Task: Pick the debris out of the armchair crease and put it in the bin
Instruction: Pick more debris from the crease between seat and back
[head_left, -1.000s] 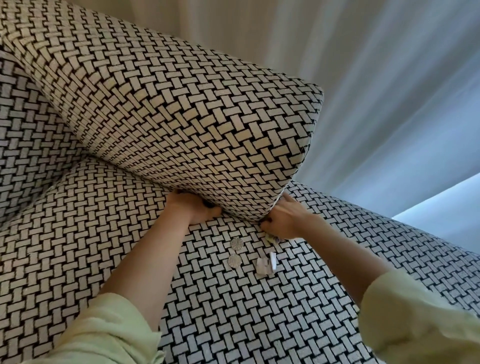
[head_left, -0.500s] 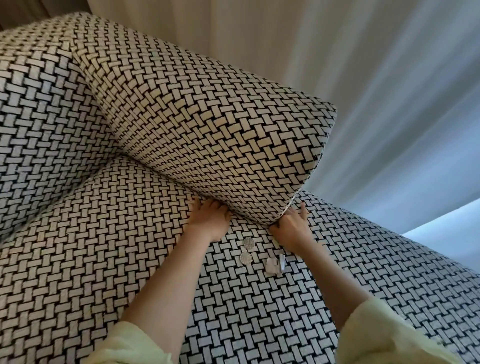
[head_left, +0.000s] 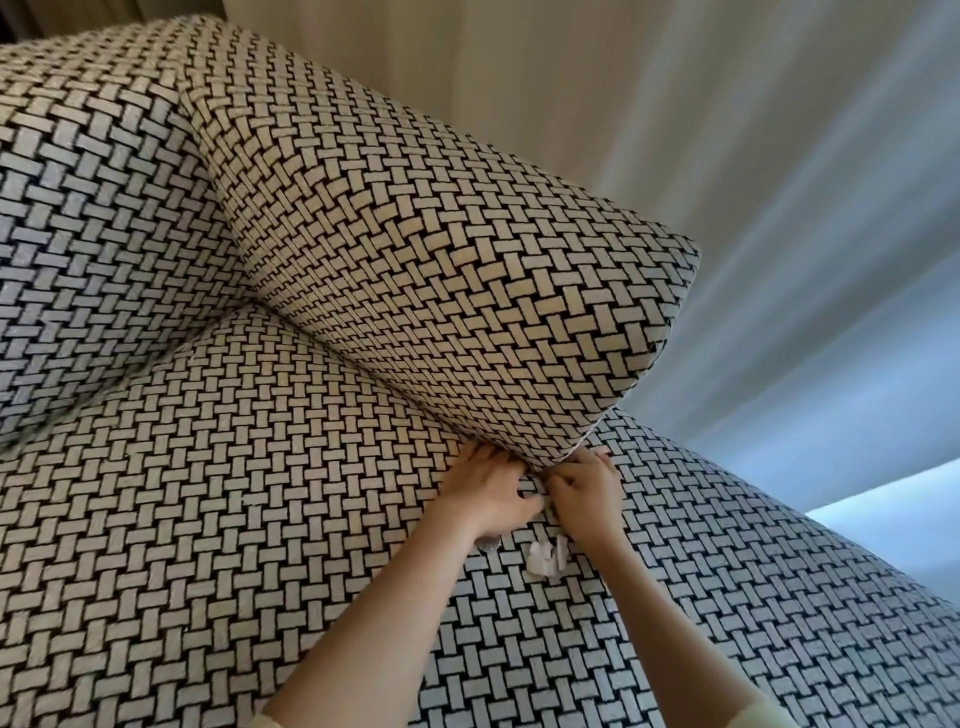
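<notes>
My left hand (head_left: 485, 493) and my right hand (head_left: 587, 491) meet fingertip to fingertip on the seat cushion (head_left: 260, 519), just under the front corner of the armrest (head_left: 441, 270). The fingers of both are curled. A small white bit (head_left: 545, 512) shows between them; who grips it is unclear. The edge of a silver coin (head_left: 488, 543) peeks out below my left palm. A second coin is hidden under that hand. Crumpled white paper scraps (head_left: 545, 558) lie loose on the cushion right below my right hand.
The chair's backrest (head_left: 93, 234) rises at the left, in the same black-and-cream weave. Pale curtains (head_left: 779, 208) hang behind the armrest. No bin is in view.
My left hand slid right over the coins and my right hand moved in to meet it. Both hands went from lying flat to curled. The view shifted left and down.
</notes>
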